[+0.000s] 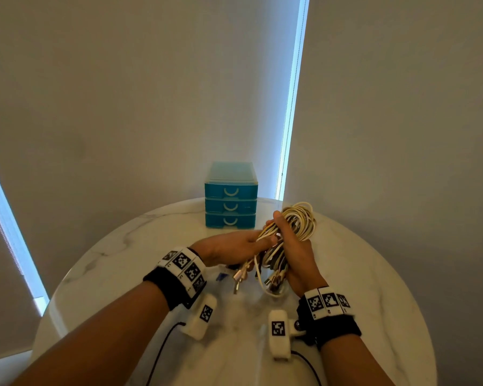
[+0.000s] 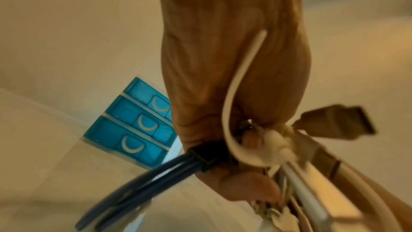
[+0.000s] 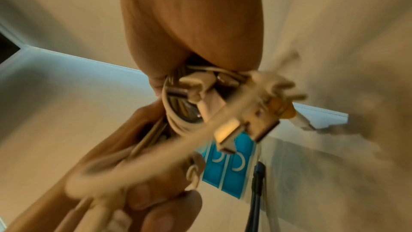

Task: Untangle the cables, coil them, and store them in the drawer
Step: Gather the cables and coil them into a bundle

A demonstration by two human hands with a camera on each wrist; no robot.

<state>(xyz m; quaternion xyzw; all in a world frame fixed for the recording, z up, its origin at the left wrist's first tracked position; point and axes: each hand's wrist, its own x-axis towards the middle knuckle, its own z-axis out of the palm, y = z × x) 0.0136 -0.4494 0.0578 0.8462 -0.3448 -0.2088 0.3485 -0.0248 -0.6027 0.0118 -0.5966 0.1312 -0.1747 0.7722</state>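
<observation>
progress is early, by my judgement: the cables (image 1: 292, 235) form one mixed bundle, held above the desk (image 1: 360, 274) in front of the person, and no single cable appears separated out. the looped upper part of the bundle stands above the right hand (image 1: 296, 246), which is wrapped round its middle; plug ends hang loose below both hands. the left hand (image 1: 232, 247) reaches in from the side, its fingers curled on strands of the same bundle. in the left wrist view that grip also encloses a black plug with a dark blue cable (image 2: 138, 181) running out of it, and a white strand lies across the palm. the right wrist view is blurred, but shows white usb plugs (image 3: 243, 126) crowded at the right hand's grip.

outstanding, as far as the pictures show: untangling, coiling of each cable, and storage. the loops seen in the head view are loose and shared among several cables, so i do not count them as finished coils.

containers: one blue drawer unit (image 1: 230, 195) stands at the far edge of the desk, near the bundle but apart from it. it has three drawers, each with a pale curved handle, and all three appear pushed in. the fronts are not see-through enough to tell what is inside, so contents cannot be reported. no cable lies in or on the unit.
</observation>
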